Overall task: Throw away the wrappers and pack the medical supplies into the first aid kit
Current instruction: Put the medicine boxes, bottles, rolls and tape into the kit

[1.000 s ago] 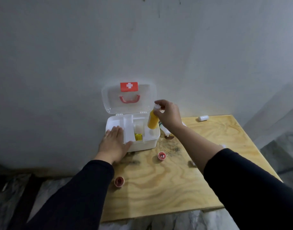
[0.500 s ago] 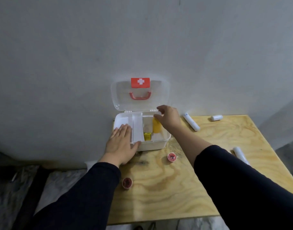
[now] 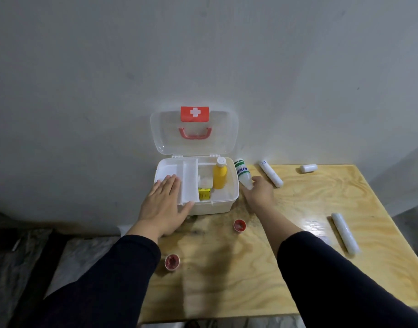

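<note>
The white first aid kit [image 3: 223,205] stands open at the table's back edge, its clear lid [image 3: 227,138] upright against the wall. A yellow bottle [image 3: 219,176] stands in the right compartment beside a small yellow box [image 3: 204,194] and white gauze [image 3: 205,181]. My left hand [image 3: 164,205] lies flat on the kit's left tray and front rim, fingers spread. My right hand [image 3: 260,192] is just right of the kit, fingers closed around the near end of a tilted white bottle with a green label [image 3: 243,171].
Three white wrapped rolls lie on the plywood table [image 3: 227,280]: one behind my right hand [image 3: 271,174], a short one at the back [image 3: 308,167], one at the right [image 3: 345,233]. Two small red caps [image 3: 239,225] [image 3: 172,262] sit nearer. The table's left edge drops beside the kit.
My right hand set the yellow bottle upright in the kit, let go, and moved right onto the white green-labelled bottle. The left hand stayed on the kit.
</note>
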Tool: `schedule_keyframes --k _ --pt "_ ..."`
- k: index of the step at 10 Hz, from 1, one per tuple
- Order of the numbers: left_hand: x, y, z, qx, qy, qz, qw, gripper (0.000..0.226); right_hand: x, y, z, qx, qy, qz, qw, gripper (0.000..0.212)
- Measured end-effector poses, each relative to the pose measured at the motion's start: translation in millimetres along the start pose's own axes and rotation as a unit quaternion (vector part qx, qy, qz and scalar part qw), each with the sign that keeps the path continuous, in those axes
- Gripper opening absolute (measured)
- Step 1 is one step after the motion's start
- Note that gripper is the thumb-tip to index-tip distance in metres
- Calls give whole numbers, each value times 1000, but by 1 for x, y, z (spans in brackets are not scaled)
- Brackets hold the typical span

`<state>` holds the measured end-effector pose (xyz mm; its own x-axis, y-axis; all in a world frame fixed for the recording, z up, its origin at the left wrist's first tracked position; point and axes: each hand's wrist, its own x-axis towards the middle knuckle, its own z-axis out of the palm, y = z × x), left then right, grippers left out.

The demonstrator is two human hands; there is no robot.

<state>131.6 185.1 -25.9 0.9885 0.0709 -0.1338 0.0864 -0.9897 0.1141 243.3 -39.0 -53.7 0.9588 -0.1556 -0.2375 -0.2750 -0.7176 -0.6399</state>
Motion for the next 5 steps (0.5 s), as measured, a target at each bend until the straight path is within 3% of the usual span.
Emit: schedule_keyframes --k 1,3,5 --pt "0 -1 1 -2 3 0 1000 79 -3 0 3 36 21 17 999 40" --pt "1 0 0 -2 -4 0 1000 79 -5 -6 -15 107 121 -38 986 28" --pt "0 -1 0 -1 -6 0 1000 80 -8 -18 -41 135 140 -92 977 37"
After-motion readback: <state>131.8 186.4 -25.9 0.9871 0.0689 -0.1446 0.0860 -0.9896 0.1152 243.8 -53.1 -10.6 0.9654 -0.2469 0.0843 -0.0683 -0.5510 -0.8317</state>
